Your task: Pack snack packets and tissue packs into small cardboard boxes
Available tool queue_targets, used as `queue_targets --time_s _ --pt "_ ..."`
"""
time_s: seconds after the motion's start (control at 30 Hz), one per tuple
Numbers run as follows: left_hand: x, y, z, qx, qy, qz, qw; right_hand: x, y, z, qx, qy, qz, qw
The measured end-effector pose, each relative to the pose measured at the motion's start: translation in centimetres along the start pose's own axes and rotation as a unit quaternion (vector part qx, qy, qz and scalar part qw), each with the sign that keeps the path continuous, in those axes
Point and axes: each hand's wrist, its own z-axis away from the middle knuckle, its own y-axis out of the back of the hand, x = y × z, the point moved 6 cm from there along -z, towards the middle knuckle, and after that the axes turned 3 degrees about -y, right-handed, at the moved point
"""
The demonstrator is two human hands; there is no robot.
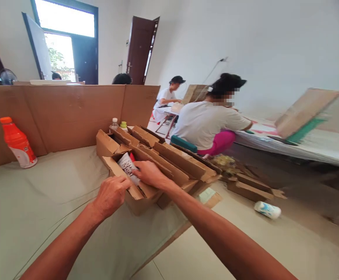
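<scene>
Several open cardboard boxes stand side by side on the cloth-covered table. In the nearest cardboard box [134, 191] lies a white container [126, 164] with black lettering and a bit of red beside it. My right hand [149, 173] reaches into this box, its fingers closed on the container's near end; its lower part is hidden by the hand and the box wall. My left hand [112, 195] is closed at the box's near left edge, fingers curled over the cardboard flap.
An orange-red bottle [18, 143] leans at the left before a tall cardboard screen [76, 116]. Two small bottles stand behind the boxes. On the floor at right lie a white canister [267, 210] and an open carton [249, 188]. A seated person [204, 120] works beyond.
</scene>
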Motion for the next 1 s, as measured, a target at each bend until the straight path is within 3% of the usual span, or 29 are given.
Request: queue_targets --time_s 0.07,0.13,0.2,0.27,0.33,0.4,0.53,0.63,0.7,0.8,1.0 --pt "0.1 -0.2 -0.1 -0.010 0.010 -0.005 1.000 0.5 2.1 0.9 0.050 -0.007 0.003 0.999" --pt "0.2 -0.5 -0.1 -0.018 0.022 -0.008 1.000 1.4 5.2 1.8 0.142 -0.013 -0.020 0.990" --pt "0.2 -0.9 0.2 -0.019 0.034 -0.008 0.999 1.8 8.8 2.8 0.237 0.009 -0.089 0.967" --pt "0.3 -1.2 0.7 -0.016 0.040 -0.005 0.999 1.2 11.9 3.4 0.280 0.054 -0.172 0.943" --pt "0.5 -1.5 1.7 -0.006 0.035 0.004 0.999 -1.0 13.9 3.4 0.262 0.112 -0.239 0.928" --pt "0.7 -1.8 2.8 0.009 0.025 0.013 1.000 -5.0 14.4 2.5 0.202 0.174 -0.274 0.924" --pt "0.3 -2.5 4.4 0.035 0.014 0.019 0.999 -14.7 12.1 -1.5 0.061 0.231 -0.301 0.923" --pt "-0.2 -2.8 4.6 0.048 0.013 0.015 0.999 -20.3 11.3 -4.9 0.082 0.216 -0.334 0.914" --pt "-0.4 -2.7 4.5 0.054 0.013 0.015 0.998 -21.9 11.5 -6.3 0.106 0.212 -0.369 0.899" --pt "-0.5 -2.5 4.3 0.066 0.007 0.024 0.998 -20.0 11.7 -7.2 0.124 0.205 -0.401 0.884" --pt "-2.3 -0.9 3.6 0.099 0.017 0.047 0.994 -6.8 8.9 -7.6 0.120 0.093 -0.315 0.937"
